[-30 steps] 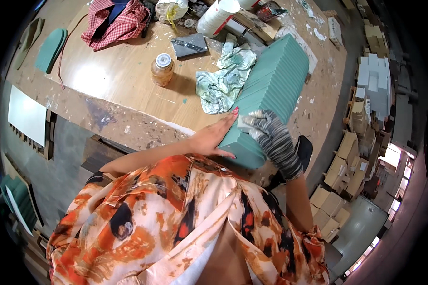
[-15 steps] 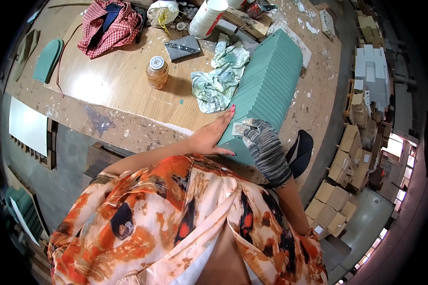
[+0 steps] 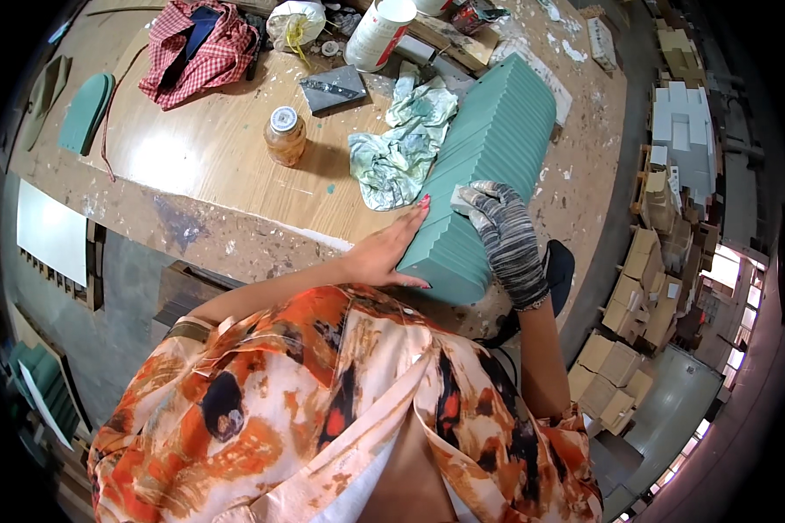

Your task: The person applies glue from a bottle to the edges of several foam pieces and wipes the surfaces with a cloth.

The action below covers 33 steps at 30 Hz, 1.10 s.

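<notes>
left hand bare, flat against the near left side of a long green ribbed panel lying on the tabletop. right hand in a striped knit glove, on top of the panel near its close end, pressing a small pale block to the ridges. crumpled stained rag touching the panel's left edge. amber jar with metal lid left of the rag. grey wedge-shaped piece behind it, white tub further back, red checked cloth at far left. cardboard boxes on the floor to the right.
</notes>
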Each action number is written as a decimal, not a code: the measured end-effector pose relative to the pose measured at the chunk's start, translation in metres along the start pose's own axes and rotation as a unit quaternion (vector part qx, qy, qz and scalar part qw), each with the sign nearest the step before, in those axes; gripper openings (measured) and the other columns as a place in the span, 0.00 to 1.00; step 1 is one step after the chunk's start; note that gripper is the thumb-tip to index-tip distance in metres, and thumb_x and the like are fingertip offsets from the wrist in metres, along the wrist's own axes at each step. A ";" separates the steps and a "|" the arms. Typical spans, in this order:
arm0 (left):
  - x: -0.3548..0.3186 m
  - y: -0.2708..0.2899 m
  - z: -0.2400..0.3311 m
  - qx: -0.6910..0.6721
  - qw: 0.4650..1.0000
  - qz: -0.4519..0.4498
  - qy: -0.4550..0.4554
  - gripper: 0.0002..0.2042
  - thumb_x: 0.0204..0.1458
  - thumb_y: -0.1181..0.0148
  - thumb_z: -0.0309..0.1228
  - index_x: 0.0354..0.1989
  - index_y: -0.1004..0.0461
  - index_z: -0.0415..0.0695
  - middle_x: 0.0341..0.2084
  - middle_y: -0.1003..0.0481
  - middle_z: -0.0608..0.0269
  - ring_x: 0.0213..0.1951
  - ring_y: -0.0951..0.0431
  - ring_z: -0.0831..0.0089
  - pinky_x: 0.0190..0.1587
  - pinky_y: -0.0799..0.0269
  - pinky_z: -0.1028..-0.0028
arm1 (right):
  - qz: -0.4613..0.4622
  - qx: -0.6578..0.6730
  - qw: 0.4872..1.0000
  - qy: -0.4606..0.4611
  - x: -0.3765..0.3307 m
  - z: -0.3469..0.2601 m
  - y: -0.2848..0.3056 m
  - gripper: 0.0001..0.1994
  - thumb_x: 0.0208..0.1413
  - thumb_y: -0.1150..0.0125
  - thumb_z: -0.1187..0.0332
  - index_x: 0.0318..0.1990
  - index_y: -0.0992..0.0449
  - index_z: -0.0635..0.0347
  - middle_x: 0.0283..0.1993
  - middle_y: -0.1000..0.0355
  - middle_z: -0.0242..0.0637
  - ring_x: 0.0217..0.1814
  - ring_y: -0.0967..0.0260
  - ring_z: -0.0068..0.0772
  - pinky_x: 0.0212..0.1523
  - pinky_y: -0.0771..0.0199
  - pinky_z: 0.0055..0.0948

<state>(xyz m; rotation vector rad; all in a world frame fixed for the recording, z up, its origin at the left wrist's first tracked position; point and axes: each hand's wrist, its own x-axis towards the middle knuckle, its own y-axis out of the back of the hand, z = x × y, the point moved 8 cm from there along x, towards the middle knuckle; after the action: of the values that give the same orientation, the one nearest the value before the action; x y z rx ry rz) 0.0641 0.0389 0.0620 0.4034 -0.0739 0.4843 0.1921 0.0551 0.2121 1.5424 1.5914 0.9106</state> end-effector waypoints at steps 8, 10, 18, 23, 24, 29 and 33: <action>-0.002 -0.002 -0.002 0.007 1.000 -0.005 0.009 0.62 0.45 0.31 0.56 0.73 0.70 0.34 0.71 0.59 0.34 0.72 0.53 0.42 0.71 0.48 0.57 | -0.068 0.049 0.996 0.004 -0.004 -0.004 0.004 0.15 0.58 0.46 0.76 0.51 0.21 0.62 0.51 0.29 0.50 0.55 0.32 0.50 0.61 0.33 0.40; -0.001 -0.001 0.001 0.007 1.000 0.006 -0.006 0.62 0.45 0.30 0.56 0.73 0.70 0.34 0.72 0.59 0.35 0.72 0.53 0.42 0.71 0.48 0.57 | -0.028 -0.019 0.998 0.044 0.005 -0.001 0.013 0.15 0.60 0.48 0.75 0.52 0.21 0.62 0.52 0.29 0.48 0.56 0.32 0.47 0.61 0.33 0.39; -0.001 0.002 0.006 0.007 1.000 0.012 -0.013 0.61 0.44 0.29 0.54 0.73 0.69 0.33 0.71 0.58 0.34 0.72 0.53 0.42 0.71 0.48 0.58 | -0.008 -0.082 0.996 0.028 0.006 -0.001 -0.005 0.14 0.57 0.45 0.77 0.49 0.21 0.61 0.51 0.28 0.49 0.56 0.33 0.51 0.60 0.33 0.43; -0.001 0.000 0.003 0.000 1.000 0.005 -0.001 0.61 0.44 0.28 0.53 0.73 0.68 0.33 0.72 0.59 0.35 0.72 0.52 0.42 0.71 0.48 0.59 | -0.047 -0.036 0.998 0.018 -0.006 0.002 0.006 0.13 0.59 0.45 0.74 0.50 0.22 0.60 0.53 0.28 0.46 0.56 0.32 0.47 0.60 0.32 0.40; -0.001 0.001 0.005 0.002 1.000 0.009 -0.004 0.61 0.44 0.28 0.52 0.73 0.68 0.34 0.72 0.59 0.36 0.71 0.52 0.42 0.71 0.49 0.59 | -0.046 0.007 0.999 -0.001 -0.010 0.010 0.014 0.13 0.61 0.46 0.73 0.51 0.22 0.59 0.54 0.28 0.44 0.57 0.32 0.45 0.60 0.32 0.38; 0.003 0.010 0.009 -0.037 0.999 0.029 -0.028 0.62 0.43 0.26 0.50 0.73 0.68 0.34 0.73 0.62 0.38 0.73 0.57 0.45 0.73 0.55 0.58 | 0.135 0.156 0.963 -0.173 -0.039 0.062 0.045 0.12 0.62 0.45 0.74 0.51 0.22 0.60 0.54 0.25 0.40 0.54 0.28 0.35 0.58 0.30 0.33; 0.016 0.021 0.023 -0.063 0.997 0.024 -0.048 0.63 0.40 0.24 0.48 0.73 0.69 0.34 0.73 0.65 0.38 0.74 0.62 0.45 0.74 0.59 0.57 | 0.345 0.441 0.783 -0.270 -0.142 0.175 -0.028 0.14 0.66 0.49 0.72 0.55 0.24 0.64 0.56 0.26 0.43 0.55 0.28 0.35 0.60 0.30 0.31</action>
<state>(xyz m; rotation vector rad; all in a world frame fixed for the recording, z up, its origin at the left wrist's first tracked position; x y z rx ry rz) 0.0692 0.0536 0.0934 0.3005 -0.2060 0.5047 0.3337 -0.0873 0.1068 2.8329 1.0116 -0.0964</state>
